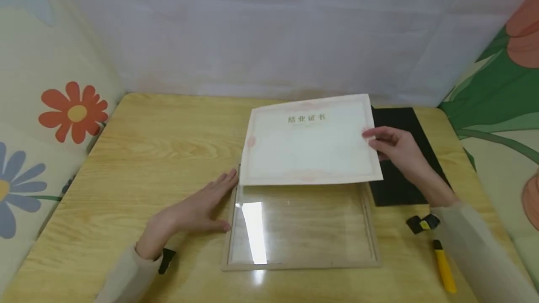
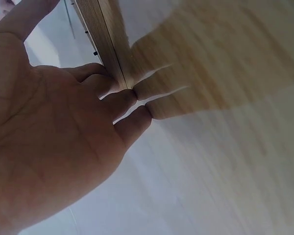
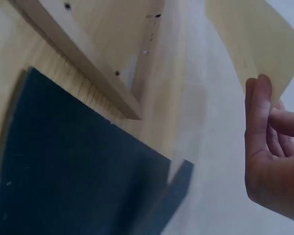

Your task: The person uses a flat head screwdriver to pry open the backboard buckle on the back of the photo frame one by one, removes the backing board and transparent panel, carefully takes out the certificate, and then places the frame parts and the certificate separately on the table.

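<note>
A certificate (image 1: 309, 146) with a pink border and Chinese lettering is held up by my right hand (image 1: 393, 148), which pinches its right edge between thumb and fingers. In the right wrist view the right hand (image 3: 274, 147) grips one edge of the sheet (image 3: 259, 39). Below the paper lies a wooden picture frame (image 1: 303, 265) with a clear pane (image 1: 311, 223) that reflects a bright light. The sheet hides the frame's far side. My left hand (image 1: 195, 207) rests at the frame's left side, fingers extended; its fingertips meet the wooden edge (image 2: 95, 39) in the left wrist view.
A black backing board (image 1: 397, 176) lies right of the frame, partly behind my right hand, with a black strip (image 3: 171, 200) angled up from it. A yellow-handled cutter or screwdriver (image 1: 444, 268) lies near my right sleeve. White cloth (image 1: 269, 32) hangs behind the wooden table (image 1: 168, 130).
</note>
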`<control>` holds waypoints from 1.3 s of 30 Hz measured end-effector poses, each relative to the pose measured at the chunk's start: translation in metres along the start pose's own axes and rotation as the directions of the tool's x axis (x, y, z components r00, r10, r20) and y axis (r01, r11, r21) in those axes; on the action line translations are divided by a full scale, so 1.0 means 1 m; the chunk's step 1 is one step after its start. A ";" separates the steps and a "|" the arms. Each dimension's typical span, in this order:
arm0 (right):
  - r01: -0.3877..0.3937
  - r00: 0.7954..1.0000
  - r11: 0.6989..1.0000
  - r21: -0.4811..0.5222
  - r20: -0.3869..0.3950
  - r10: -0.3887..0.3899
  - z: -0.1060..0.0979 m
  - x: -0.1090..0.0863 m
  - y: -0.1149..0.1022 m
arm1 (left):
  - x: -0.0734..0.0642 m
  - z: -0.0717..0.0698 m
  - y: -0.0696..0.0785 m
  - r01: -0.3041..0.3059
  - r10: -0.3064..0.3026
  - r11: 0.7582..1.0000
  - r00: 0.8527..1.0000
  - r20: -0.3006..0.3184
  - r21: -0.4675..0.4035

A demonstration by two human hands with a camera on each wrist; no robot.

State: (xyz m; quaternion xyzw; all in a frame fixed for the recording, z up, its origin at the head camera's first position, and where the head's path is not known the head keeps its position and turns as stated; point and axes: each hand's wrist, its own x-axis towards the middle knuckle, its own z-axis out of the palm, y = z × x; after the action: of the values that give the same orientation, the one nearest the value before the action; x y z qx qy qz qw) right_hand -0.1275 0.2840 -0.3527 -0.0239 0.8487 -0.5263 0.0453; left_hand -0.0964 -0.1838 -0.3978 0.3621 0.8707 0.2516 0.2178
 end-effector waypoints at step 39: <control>-0.020 0.995 0.802 -0.597 0.065 0.073 0.079 0.068 0.026 | 0.000 0.002 0.001 0.006 -0.006 1.000 1.000 0.004 -0.025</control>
State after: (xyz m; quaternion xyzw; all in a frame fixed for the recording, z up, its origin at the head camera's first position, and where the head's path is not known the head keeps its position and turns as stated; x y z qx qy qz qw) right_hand -0.1869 0.2193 -0.4143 -0.0382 0.9686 -0.2309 0.0841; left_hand -0.0949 -0.1823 -0.3986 0.3573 0.8681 0.2610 0.2248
